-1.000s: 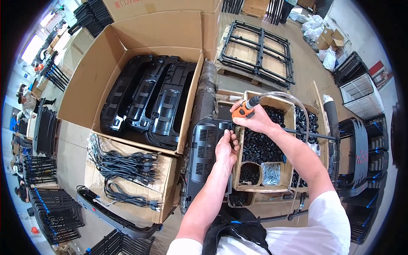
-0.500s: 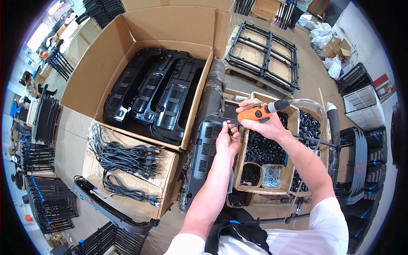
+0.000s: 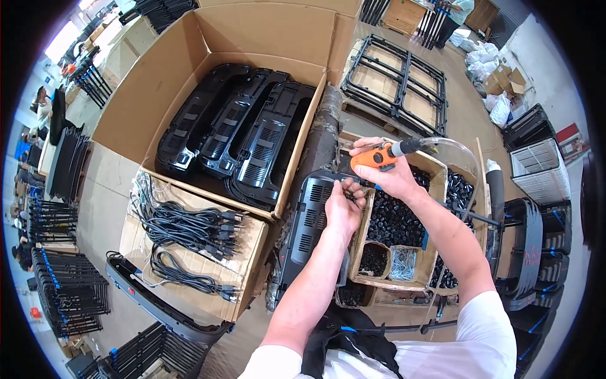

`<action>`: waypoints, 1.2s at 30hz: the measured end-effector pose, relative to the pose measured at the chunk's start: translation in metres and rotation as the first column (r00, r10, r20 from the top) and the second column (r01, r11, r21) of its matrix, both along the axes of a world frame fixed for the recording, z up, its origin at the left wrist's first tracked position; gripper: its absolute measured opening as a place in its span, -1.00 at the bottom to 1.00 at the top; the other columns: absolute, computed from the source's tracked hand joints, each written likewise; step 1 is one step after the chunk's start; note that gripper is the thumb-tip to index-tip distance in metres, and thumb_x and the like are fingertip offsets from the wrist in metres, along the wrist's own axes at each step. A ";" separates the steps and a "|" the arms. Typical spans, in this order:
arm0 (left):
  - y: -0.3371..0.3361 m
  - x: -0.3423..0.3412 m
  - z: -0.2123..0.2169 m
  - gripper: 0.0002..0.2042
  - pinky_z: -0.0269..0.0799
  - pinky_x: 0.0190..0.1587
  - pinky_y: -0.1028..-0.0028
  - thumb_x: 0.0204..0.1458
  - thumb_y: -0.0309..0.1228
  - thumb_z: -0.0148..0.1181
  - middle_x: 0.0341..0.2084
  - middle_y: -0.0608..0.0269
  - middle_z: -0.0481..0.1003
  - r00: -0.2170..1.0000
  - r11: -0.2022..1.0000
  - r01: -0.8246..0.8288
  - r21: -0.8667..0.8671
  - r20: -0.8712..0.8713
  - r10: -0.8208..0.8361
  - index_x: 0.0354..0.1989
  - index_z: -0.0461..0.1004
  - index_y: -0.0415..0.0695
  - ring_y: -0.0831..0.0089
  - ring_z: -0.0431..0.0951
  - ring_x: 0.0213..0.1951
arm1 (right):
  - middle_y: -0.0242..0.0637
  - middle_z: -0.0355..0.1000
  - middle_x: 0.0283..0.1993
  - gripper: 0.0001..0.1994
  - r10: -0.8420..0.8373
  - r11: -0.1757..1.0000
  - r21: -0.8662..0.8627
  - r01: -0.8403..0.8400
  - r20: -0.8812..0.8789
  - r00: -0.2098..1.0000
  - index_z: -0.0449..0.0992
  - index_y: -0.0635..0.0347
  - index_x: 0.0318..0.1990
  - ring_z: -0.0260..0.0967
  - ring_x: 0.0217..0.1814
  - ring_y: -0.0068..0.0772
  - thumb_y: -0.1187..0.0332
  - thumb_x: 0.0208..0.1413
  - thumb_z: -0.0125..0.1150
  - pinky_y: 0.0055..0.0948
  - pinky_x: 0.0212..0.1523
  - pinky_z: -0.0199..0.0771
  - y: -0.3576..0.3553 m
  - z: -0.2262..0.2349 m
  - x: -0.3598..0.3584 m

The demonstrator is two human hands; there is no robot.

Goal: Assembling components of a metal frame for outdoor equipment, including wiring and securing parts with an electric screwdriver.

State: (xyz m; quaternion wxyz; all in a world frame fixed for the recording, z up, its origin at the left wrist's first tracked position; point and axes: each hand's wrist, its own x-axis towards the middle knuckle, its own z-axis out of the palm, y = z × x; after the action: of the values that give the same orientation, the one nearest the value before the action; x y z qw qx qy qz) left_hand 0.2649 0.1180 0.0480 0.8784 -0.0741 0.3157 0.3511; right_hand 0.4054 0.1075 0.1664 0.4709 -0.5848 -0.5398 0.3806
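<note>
While clamped in the right hand [image 3: 391,178], one orange power screwdriver [image 3: 374,156] points down at one black vented panel [image 3: 310,221]. Just left of that grip, left hand [image 3: 344,205] fingertips pinched on something too small to tell. Further left, three black panels [image 3: 240,142] in one cardboard box [image 3: 158,82].

Cables [image 3: 189,243] lie in the near-left box [image 3: 249,252], panels [image 3: 243,142] in the carton [image 3: 158,82] behind it, small parts [image 3: 394,221] in the right tray [image 3: 360,243]

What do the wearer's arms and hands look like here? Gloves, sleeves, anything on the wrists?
Both hands are bare: no gloves on the left hand or the right hand. The forearms are uncovered, with no watch or band visible at either wrist. A white short-sleeved shirt ends above the elbows. A black garment or strap hangs at the chest.
</note>
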 end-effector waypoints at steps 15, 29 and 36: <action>-0.048 -0.047 0.009 -0.78 0.41 -0.43 0.55 0.46 -0.31 0.16 -0.38 0.35 0.56 0.972 0.945 0.220 0.240 -0.137 -0.191 0.12 0.53 -0.14 0.55 0.51 -0.42 | -0.33 0.63 -0.02 -0.65 0.049 0.998 -0.052 -0.044 0.099 0.994 0.61 0.19 0.05 0.56 0.07 -0.47 0.45 0.10 0.50 -0.37 0.19 0.56 0.030 -0.026 -0.007; -0.050 -0.060 0.001 -0.77 0.56 -0.36 0.56 0.41 -0.31 0.24 -0.35 0.37 0.59 0.975 0.966 0.144 0.216 -0.197 -0.102 0.08 0.58 -0.17 0.55 0.58 -0.37 | -0.30 0.63 -0.02 -0.69 0.115 0.992 -0.077 -0.104 0.169 0.979 0.62 0.22 -0.02 0.58 0.05 -0.43 0.43 0.07 0.51 -0.33 0.18 0.58 0.034 -0.022 -0.009; -0.044 -0.065 0.001 -0.71 0.29 -0.50 0.58 0.40 -0.12 0.24 -0.47 0.44 0.48 0.983 0.993 0.099 0.060 -0.160 -0.089 -0.06 0.57 -0.12 0.55 0.42 -0.50 | -0.31 0.64 -0.02 -0.57 0.042 0.998 -0.052 -0.038 0.068 0.997 0.61 0.17 0.11 0.57 0.04 -0.46 0.37 0.06 0.51 -0.36 0.18 0.57 0.029 -0.020 -0.019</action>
State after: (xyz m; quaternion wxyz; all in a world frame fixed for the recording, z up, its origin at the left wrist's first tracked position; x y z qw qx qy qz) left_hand 0.1995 0.0735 0.0489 0.8685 -0.0014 0.3747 0.3245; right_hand 0.3864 0.1363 0.1465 0.4294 -0.5983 -0.5576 0.3831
